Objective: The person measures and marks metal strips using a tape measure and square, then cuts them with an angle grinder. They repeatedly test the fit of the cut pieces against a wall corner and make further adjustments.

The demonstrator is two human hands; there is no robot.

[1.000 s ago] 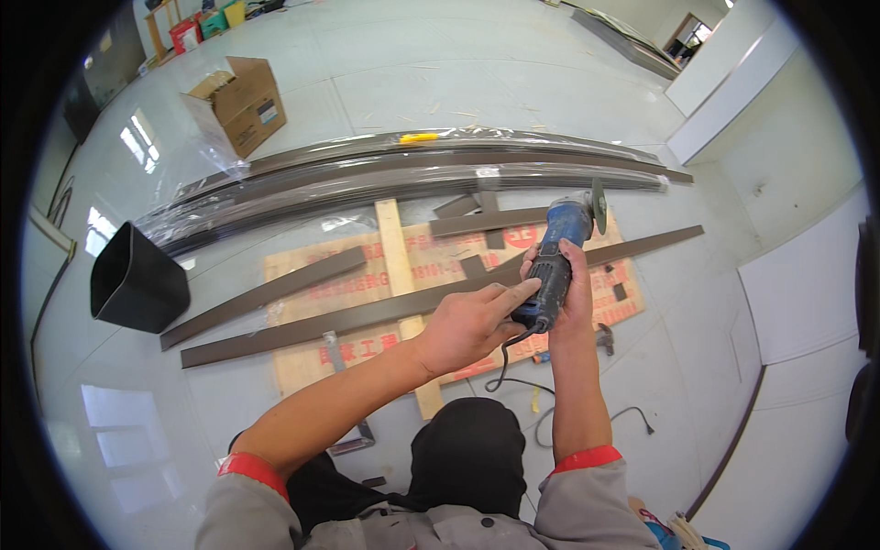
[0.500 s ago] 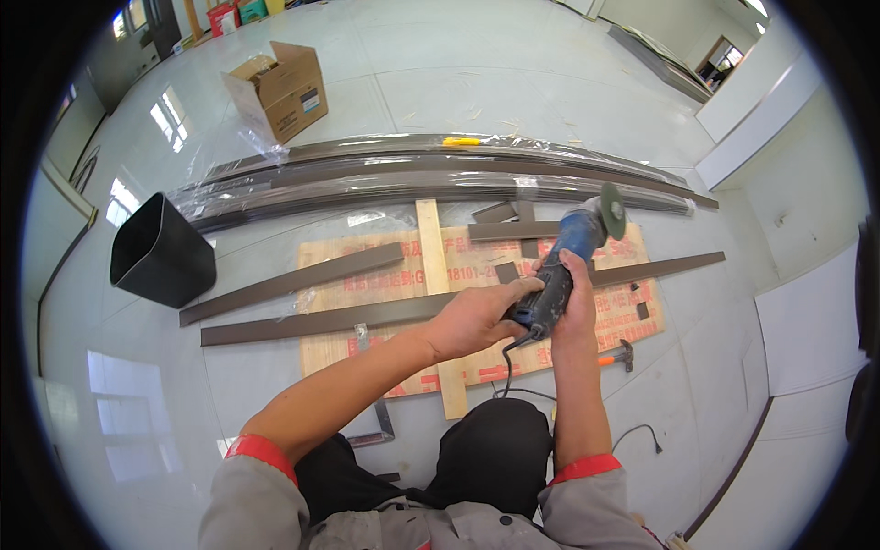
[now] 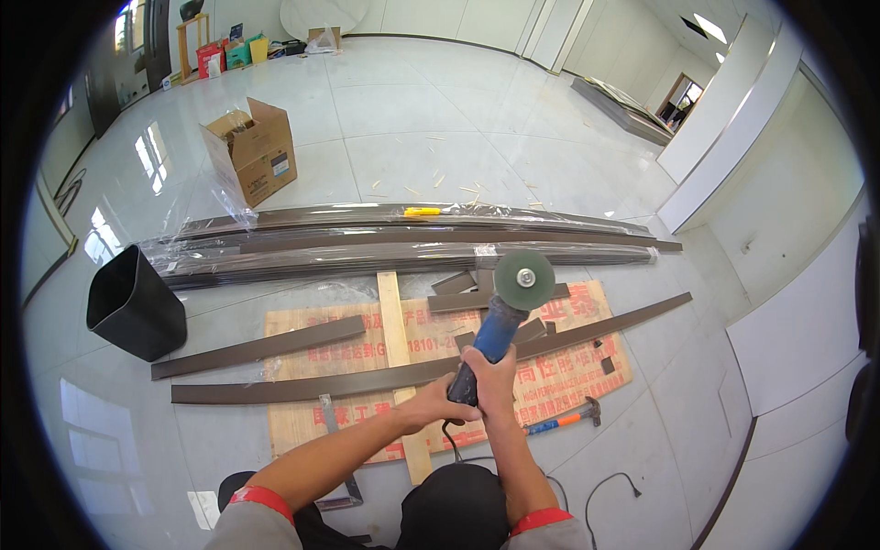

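An angle grinder (image 3: 496, 332) with a blue and black body is held up between my two hands. Its round green disc (image 3: 523, 280) faces me at the far end. My left hand (image 3: 438, 401) grips the black rear part near the cord. Higher on the body, my right hand (image 3: 493, 378) is wrapped round it. Below the tool, a long brown strip (image 3: 302, 390) lies across a printed wooden board (image 3: 587, 316), with a pale wooden batten (image 3: 392, 316) crossing the board. A shorter brown strip (image 3: 266, 346) rests at the left, and short brown offcuts (image 3: 454, 301) lie behind.
Plastic-wrapped bundles of long strips (image 3: 367, 259) stretch across the floor beyond, with a yellow cutter (image 3: 422, 212) on them. A black bin (image 3: 137, 307) stands left, an open cardboard box (image 3: 261, 151) behind. A hammer (image 3: 559, 421) and a plug (image 3: 636, 492) lie at the right.
The grinder has swung left and its disc has turned to face me. Both hands have moved left and lower in view with it. My view has tilted up, showing more of the far floor.
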